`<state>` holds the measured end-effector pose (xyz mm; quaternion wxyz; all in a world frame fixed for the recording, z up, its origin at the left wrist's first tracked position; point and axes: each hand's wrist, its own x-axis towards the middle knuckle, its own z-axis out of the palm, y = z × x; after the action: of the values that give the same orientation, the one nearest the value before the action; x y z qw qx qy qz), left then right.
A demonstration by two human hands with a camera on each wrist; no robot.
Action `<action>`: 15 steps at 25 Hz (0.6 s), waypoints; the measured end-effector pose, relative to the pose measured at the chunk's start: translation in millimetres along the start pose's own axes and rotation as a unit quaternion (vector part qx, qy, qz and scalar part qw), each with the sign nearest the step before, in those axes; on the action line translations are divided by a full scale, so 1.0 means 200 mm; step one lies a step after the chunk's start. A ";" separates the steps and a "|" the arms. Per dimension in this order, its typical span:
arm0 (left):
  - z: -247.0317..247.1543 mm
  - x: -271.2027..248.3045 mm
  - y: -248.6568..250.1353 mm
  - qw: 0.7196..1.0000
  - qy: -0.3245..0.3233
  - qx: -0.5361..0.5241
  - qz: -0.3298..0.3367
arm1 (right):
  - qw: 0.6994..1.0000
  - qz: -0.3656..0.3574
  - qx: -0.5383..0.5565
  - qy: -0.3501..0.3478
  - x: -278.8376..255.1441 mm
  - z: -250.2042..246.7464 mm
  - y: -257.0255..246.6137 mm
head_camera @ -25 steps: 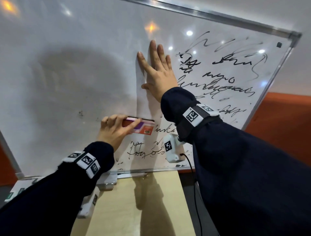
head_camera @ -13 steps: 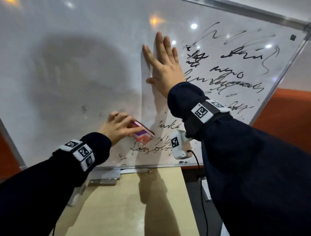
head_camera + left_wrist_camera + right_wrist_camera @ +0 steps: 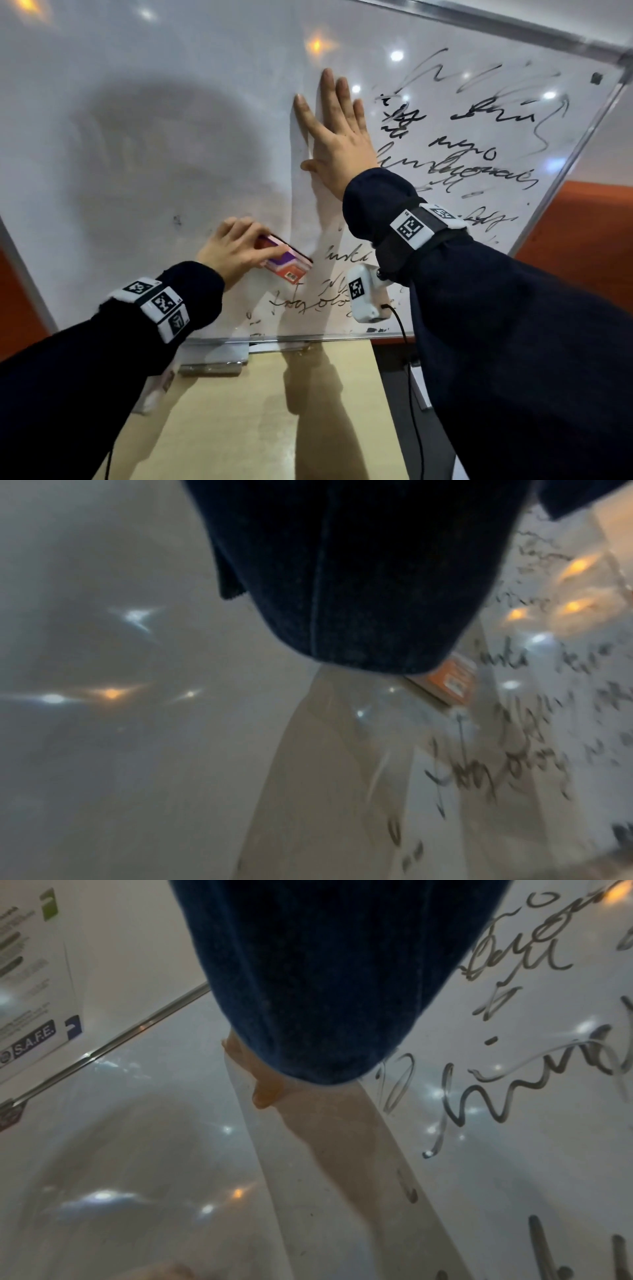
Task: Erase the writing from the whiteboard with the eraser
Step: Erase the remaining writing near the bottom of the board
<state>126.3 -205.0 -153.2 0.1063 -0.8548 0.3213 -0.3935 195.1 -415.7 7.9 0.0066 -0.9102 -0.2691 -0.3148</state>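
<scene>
My left hand [image 3: 236, 251] grips the flat red-purple eraser [image 3: 286, 263] against the glossy whiteboard [image 3: 137, 137], beside black scrawl [image 3: 455, 157] I cannot read; my right hand [image 3: 337, 137] presses flat, fingers straight. Only the right wrist view shows a sheet [image 3: 37, 969] printed "S.A.F.E."; only the head view shows the pale wooden surface [image 3: 260, 418]

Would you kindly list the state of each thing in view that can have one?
whiteboard: left part wiped, right part still written on.
writing: black scrawl, not yet erased on the right and lower middle.
eraser: pressed on the board, tilted, beside the lower writing.
left hand: grips the eraser.
right hand: flat on the board, fingers straight.
</scene>
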 end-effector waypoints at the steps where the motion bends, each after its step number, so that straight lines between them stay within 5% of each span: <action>1: 0.00 -0.01 0.02 1.000 0.003 -0.006 -0.006 | 1.000 0.000 0.004 -0.001 0.00 0.00 0.00; 5: 0.01 -0.01 0.11 0.995 -0.046 -0.038 0.082 | 1.000 0.010 0.004 -0.015 0.00 -0.03 -0.01; 10: -0.02 -0.05 0.03 0.996 0.016 -0.033 -0.078 | 1.000 0.008 0.014 -0.023 -0.01 -0.03 -0.02; 15: 0.00 -0.16 0.06 0.992 -0.032 -0.044 -0.115 | 0.999 0.018 0.022 -0.031 -0.01 -0.04 -0.04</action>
<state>105.3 -194.0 -178.0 0.0327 -0.9021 0.2341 -0.3611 186.1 -411.3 12.4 0.0240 -0.9239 -0.2596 -0.2802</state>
